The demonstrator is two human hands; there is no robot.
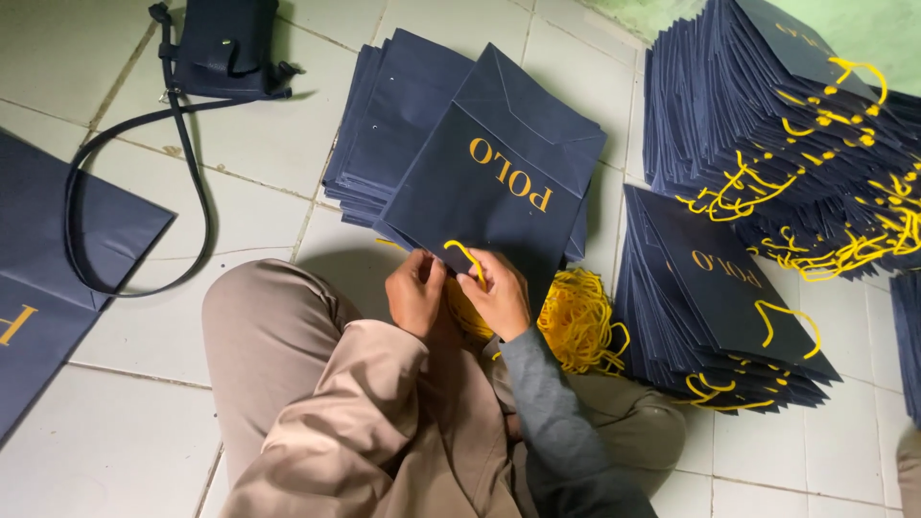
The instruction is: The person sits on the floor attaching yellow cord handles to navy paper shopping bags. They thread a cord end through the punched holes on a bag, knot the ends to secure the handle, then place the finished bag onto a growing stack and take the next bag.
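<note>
A person sits on a white tiled floor [259, 144], knees drawn up in beige trousers, and works over a flat navy paper bag [499, 173] with gold lettering that lies just ahead of the lap, its top edge nearest the hands. The left hand [415, 291] curls its fingers closed on the near edge of the bag, thumb uppermost. The right hand [499, 293], coming out of a grey sleeve, pinches a yellow cord [464, 251] between thumb and fingers; the cord arches up in a small loop over the bag's edge between the two hands. Under the bag lies a stack of plain navy bags [384, 115], fanned slightly, without handles that can be seen. Just to the right of the right wrist a loose heap of yellow cords [580, 321] rests on the floor against the person's leg. Beyond it, to the right, stands a leaning stack of finished bags [715, 307] with yellow handles showing along the lower edge, and behind that a taller pile of finished bags [777, 115] with a tangle of yellow loops. At the far left lies a large navy sheet [58, 249], and above it a dark shoulder bag [225, 43] whose long strap loops across the tiles.
</note>
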